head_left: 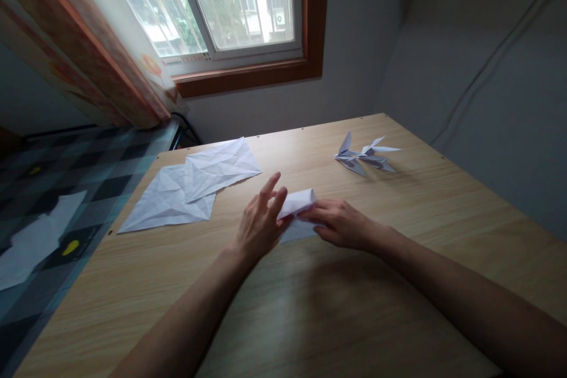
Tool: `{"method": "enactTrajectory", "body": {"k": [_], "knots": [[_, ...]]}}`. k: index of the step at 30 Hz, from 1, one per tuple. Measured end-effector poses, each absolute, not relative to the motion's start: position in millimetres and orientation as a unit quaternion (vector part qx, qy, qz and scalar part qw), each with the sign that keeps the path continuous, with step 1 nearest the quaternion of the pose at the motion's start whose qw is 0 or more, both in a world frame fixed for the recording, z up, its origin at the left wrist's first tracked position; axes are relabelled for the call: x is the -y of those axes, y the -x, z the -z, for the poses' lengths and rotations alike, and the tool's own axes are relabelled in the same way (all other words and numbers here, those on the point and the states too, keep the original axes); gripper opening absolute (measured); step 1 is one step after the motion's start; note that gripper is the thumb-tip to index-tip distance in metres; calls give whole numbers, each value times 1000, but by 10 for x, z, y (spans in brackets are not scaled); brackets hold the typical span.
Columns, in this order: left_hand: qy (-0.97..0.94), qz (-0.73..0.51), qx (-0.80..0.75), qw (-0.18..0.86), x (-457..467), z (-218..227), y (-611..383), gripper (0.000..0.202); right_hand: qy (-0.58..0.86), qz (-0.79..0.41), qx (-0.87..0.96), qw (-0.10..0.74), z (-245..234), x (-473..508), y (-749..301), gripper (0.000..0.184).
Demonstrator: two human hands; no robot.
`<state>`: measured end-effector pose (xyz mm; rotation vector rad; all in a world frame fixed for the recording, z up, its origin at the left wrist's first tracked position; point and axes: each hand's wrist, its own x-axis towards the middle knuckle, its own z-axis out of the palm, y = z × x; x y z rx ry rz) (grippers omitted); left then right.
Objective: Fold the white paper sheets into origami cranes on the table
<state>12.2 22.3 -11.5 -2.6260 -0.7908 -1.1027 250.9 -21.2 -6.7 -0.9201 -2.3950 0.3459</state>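
A small folded piece of white paper (300, 202) lies on the wooden table (398, 218) between my hands. My left hand (261, 221) pinches its left end with thumb and middle fingers, the index finger raised. My right hand (339, 224) lies low on the table, its fingers pressed onto the paper's right side. Part of the paper is hidden under both hands.
Two creased, unfolded white sheets (195, 183) overlap at the table's left side. Finished folded paper figures (365, 156) sit at the far right. A bed with a checked cover (53, 189) stands left of the table, under a window (221, 6) with a curtain (88, 41).
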Motion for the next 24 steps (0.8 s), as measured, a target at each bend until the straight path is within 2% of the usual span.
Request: {"method": "enactTrajectory", "body": {"k": [2, 4, 5, 8, 9, 10, 15, 17, 20, 24], "knots": [[865, 393, 309, 41, -243, 139, -134, 96, 326, -101, 904, 258, 76, 213, -2498, 30], [841, 408, 355, -23, -253, 142, -149, 89, 322, -88, 909, 248, 90, 209, -2492, 28], [832, 412, 369, -49, -255, 136, -156, 78, 322, -86, 911, 245, 97, 207, -2490, 28], [824, 423, 372, -68, -243, 99, -172, 25, 322, -83, 911, 243, 109, 201, -2488, 27], [825, 424, 367, -61, -235, 84, -177, 12, 321, -83, 911, 244, 110, 201, -2486, 27], [827, 424, 365, -53, -227, 71, -181, 9, 320, -83, 912, 244, 109, 202, -2482, 27], [842, 398, 364, -10, -205, 34, -182, 16, 304, -80, 917, 247, 90, 227, -2436, 24], [851, 396, 346, -12, -203, 25, -173, 15, 299, -80, 918, 246, 82, 239, -2418, 23], [861, 403, 308, -20, -195, 7, -162, 24, 298, -82, 920, 241, 77, 249, -2409, 24], [864, 413, 287, 14, -185, 6, -167, 13, 295, -82, 921, 240, 65, 254, -2408, 23]]}}
